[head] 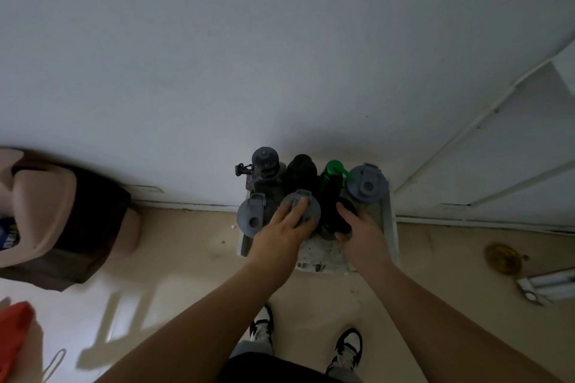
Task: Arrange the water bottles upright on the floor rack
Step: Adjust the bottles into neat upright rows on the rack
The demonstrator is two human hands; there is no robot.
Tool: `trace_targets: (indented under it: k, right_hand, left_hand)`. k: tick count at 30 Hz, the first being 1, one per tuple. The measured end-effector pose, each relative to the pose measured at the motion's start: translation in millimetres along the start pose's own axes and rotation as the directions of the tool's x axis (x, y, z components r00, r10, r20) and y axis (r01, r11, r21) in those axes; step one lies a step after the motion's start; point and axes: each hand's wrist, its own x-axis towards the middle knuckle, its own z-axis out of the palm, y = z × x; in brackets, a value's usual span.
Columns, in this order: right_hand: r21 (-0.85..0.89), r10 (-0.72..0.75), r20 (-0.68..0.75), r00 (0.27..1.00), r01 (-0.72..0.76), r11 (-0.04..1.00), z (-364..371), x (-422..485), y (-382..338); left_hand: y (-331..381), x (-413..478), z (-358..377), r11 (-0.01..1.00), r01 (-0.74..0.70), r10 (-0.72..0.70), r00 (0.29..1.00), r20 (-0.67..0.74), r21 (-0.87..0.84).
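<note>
A low white floor rack (390,227) stands against the wall with several bottles upright on it. The back row holds a dark bottle with a strap (264,165), a black bottle (301,169), a green bottle (331,179) and a grey-lidded bottle (365,183). At the front left stands a grey-lidded bottle (250,216). My left hand (284,227) rests on top of another grey-lidded bottle (306,204) in the front row, fingers over its lid. My right hand (362,232) grips a black-capped bottle (340,221) beside it.
A tan and brown lidded bin (56,214) stands at the left against the wall. A brass round object (503,258) and a white fitting (544,288) lie on the floor at the right. My shoes (263,325) are just behind the rack.
</note>
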Motion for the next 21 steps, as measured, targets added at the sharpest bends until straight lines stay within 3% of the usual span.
trace_targets:
  k: [12,16,21]
  right_hand:
    - [0.006,0.035,-0.075,0.997,-0.035,0.999,-1,-15,-17]
    - [0.172,0.074,-0.103,0.992,-0.055,0.984,-21,-30,-26]
    - [0.280,0.094,-0.132,0.987,-0.054,0.958,-64,-38,-45]
  left_hand:
    - [2,3,-11,0.999,-0.041,0.042,0.998,-0.038,0.010]
    - [10,5,-27,0.998,-0.025,0.025,1.000,-0.013,0.055]
    - [21,5,-58,0.999,-0.053,0.054,0.993,-0.103,0.012]
